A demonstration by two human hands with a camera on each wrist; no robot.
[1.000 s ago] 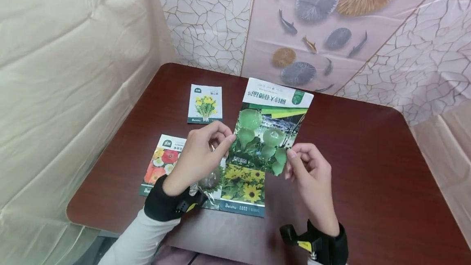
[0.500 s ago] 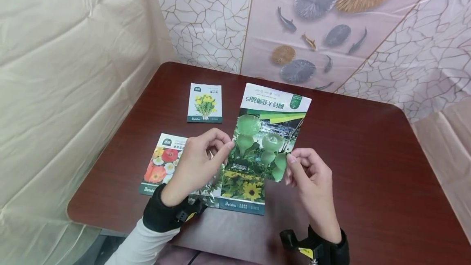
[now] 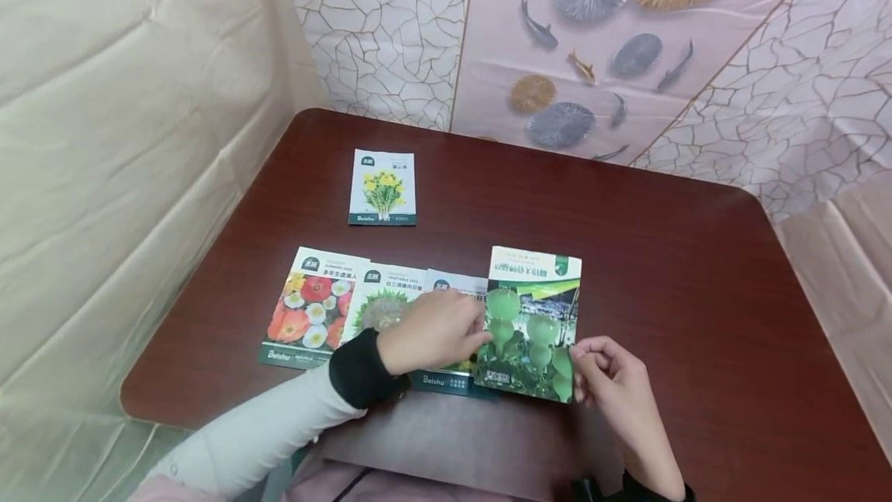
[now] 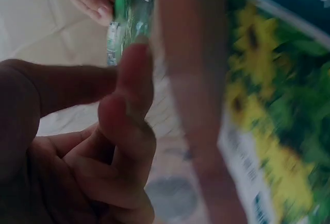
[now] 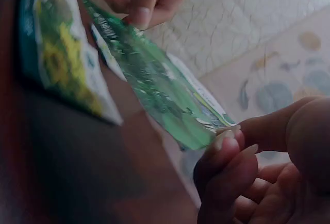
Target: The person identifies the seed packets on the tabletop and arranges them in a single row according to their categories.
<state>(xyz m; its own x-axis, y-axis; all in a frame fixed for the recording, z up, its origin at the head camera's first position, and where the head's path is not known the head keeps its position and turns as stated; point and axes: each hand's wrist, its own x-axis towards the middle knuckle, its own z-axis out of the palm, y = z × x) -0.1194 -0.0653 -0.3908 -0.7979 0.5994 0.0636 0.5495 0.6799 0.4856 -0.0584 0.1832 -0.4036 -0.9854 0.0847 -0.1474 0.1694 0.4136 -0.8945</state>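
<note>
Both hands hold a green seed packet picturing gourds, its print upside down and reversed-looking in the head view. My left hand pinches its left edge between thumb and fingers. At the lower right edge, my right hand pinches it, as the right wrist view also shows. The gourd packet is tilted over the table and overlaps the right side of a sunflower seed packet. Left of that, partly under my left arm, lies a packet with a pale spiky flower head. A poppy seed packet ends the row.
A smaller packet with yellow flowers lies alone farther back on the brown table. A cream sheet hangs along the left side. Behind the table is a patterned cloth.
The hands have brought the gourd packet down toward the table and to the right, uncovering more of the row. The left forearm has swung across the front; the other packets stay put.
</note>
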